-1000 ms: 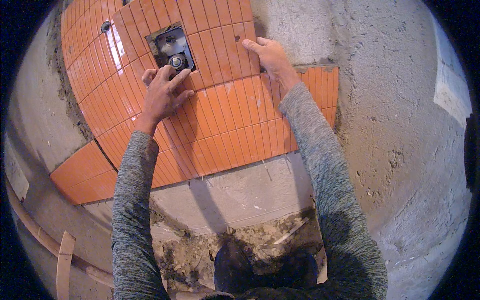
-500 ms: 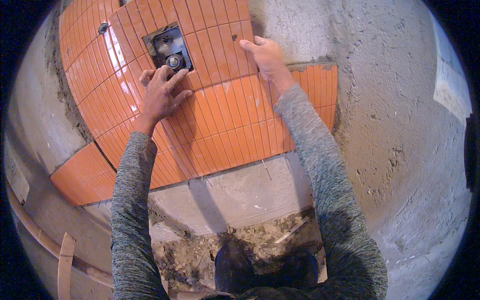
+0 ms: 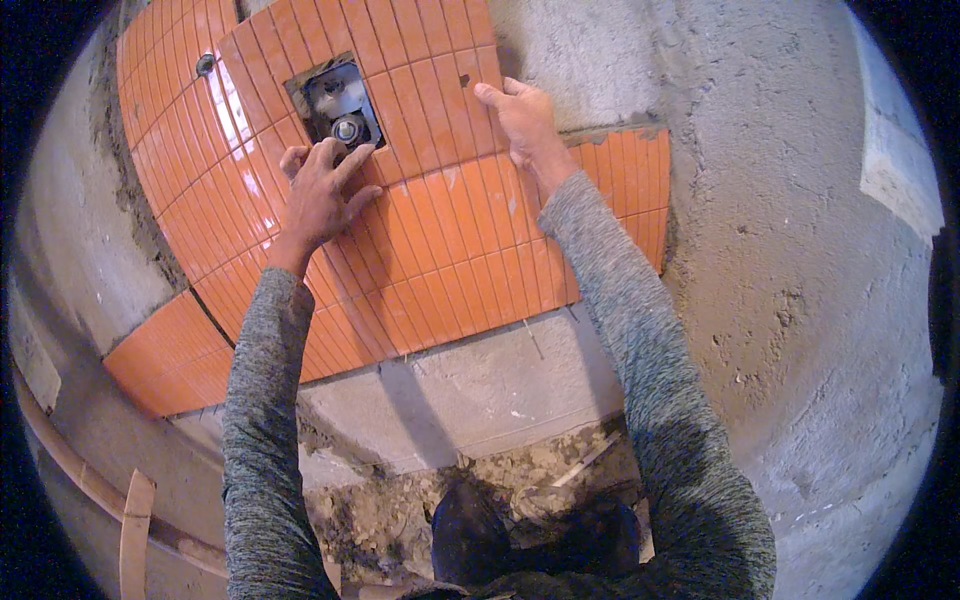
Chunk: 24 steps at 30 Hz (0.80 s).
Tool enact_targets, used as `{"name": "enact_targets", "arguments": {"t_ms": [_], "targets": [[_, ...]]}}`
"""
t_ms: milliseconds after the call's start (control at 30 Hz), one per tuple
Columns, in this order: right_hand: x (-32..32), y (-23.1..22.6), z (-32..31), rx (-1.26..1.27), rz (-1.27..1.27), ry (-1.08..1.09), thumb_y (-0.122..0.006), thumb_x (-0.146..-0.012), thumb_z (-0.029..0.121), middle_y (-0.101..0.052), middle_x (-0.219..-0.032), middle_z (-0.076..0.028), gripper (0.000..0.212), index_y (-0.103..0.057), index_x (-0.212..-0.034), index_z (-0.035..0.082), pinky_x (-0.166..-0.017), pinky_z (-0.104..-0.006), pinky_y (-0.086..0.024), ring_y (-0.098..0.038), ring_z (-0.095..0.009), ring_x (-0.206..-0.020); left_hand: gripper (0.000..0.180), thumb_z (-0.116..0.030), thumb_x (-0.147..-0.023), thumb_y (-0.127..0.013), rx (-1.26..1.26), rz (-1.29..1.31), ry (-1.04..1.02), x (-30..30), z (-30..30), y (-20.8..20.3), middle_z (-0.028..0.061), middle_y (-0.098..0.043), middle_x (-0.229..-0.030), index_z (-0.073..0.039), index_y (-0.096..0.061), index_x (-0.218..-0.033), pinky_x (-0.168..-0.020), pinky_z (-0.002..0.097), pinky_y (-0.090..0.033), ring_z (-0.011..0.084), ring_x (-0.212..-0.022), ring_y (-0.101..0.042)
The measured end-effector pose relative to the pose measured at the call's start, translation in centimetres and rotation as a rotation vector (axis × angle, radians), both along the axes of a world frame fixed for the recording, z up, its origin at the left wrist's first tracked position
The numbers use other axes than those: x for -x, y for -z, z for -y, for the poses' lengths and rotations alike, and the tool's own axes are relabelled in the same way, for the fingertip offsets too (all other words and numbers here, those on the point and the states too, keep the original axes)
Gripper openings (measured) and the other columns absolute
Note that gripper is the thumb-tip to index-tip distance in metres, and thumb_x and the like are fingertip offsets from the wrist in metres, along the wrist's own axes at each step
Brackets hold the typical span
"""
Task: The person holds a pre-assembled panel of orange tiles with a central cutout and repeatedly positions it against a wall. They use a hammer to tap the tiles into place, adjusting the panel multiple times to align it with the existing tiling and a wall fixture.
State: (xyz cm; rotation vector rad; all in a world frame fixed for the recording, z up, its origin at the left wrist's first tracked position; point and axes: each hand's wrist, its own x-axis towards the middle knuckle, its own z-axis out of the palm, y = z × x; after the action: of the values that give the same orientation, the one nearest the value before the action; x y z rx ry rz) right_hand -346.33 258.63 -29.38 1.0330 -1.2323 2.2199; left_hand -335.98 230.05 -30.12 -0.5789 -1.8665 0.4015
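A large orange ribbed wall tile [image 3: 425,105] has a rectangular cutout and a small dark round hole near its right edge. Inside the cutout sits a metal fitting [image 3: 347,129] with a round threaded end. At the cutout's lower rim are the bent fingertips of my left hand [image 3: 322,195], its thumb spread apart over the tiles. My right hand [image 3: 530,120] is closed on the tile's right edge, thumb at the front. Its other fingers are partly hidden. More orange tiles [image 3: 455,215] lie below, forming a row against this one.
Bare grey wall [image 3: 590,60] shows past the tile's right edge, beside a shorter tiled strip [image 3: 635,175]. A round dark fitting [image 3: 206,65] pokes through the tiles at left. Rubble [image 3: 400,515] covers the ground by my legs, and a wooden strip [image 3: 137,530] stands lower left.
The view has shifted very slightly. Both hands keep nearly the same places on the tile, and nothing has been let go.
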Motion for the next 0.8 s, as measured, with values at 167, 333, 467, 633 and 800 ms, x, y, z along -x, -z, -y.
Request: {"name": "enact_targets", "arguments": {"t_ms": [167, 333, 467, 633, 800], "targets": [[0.6, -0.1, 0.2, 0.004, 0.006, -0.052, -0.069, -0.094, 0.009, -0.074, -0.108, -0.013, 0.028, -0.069, -0.117, -0.008, -0.080, -0.0334, -0.059, -0.071, -0.019, -0.091, 0.065, -0.034, -0.076, -0.085, -0.004, 0.005, 0.017, -0.5, -0.4, 0.1, 0.0088, -0.057, -0.110, -0.019, -0.064, -0.136, -0.100, 0.0440, -0.037, 0.0296, -0.109, -0.057], [-0.9, -0.2, -0.3, -0.039, 0.027, 0.012, -0.069, -0.094, 0.009, -0.074, -0.107, -0.013, 0.026, -0.069, -0.114, -0.007, -0.079, -0.0338, -0.059, -0.071, -0.019, -0.091, 0.064, -0.028, -0.074, -0.087, -0.003, -0.015, 0.000, -0.7, -0.8, 0.1, 0.0094, -0.056, -0.111, -0.016, -0.064, -0.133, -0.098, 0.0440, -0.042, 0.0306, -0.108, -0.058], [-2.1, -0.5, -0.3, -0.089, 0.076, 0.074, -0.068, -0.094, 0.009, -0.074, -0.107, -0.014, 0.026, -0.069, -0.114, -0.008, -0.079, -0.0342, -0.059, -0.071, -0.020, -0.092, 0.063, -0.029, -0.074, -0.087, 0.021, -0.011, 0.032, -0.6, 0.0, 0.0, 0.0094, -0.056, -0.110, -0.016, -0.065, -0.131, -0.098, 0.0433, -0.041, 0.0304, -0.107, -0.058], [-0.6, -0.2, 0.0, -0.015, 0.020, -0.041, -0.067, -0.098, 0.018, -0.073, -0.104, -0.010, 0.029, -0.069, -0.118, -0.003, -0.061, -0.0296, -0.055, -0.070, -0.014, -0.081, 0.062, -0.032, -0.073, -0.088, 0.044, -0.033, 0.035, -0.3, 0.2, -0.4, 0.0091, -0.056, -0.110, -0.017, -0.066, -0.128, -0.098, 0.0422, -0.040, 0.0300, -0.105, -0.060], [0.4, -0.3, -0.2, -0.052, 0.027, -0.046, -0.066, -0.098, 0.016, -0.073, -0.106, -0.012, 0.033, -0.065, -0.123, -0.005, -0.063, -0.0305, -0.056, -0.070, -0.016, -0.084, 0.062, -0.031, -0.070, -0.089, 0.000, 0.007, 0.030, 0.1, 0.1, -0.1, 0.0089, -0.057, -0.111, -0.016, -0.066, -0.126, -0.098, 0.0443, -0.041, 0.0304, -0.107, -0.061]]}}
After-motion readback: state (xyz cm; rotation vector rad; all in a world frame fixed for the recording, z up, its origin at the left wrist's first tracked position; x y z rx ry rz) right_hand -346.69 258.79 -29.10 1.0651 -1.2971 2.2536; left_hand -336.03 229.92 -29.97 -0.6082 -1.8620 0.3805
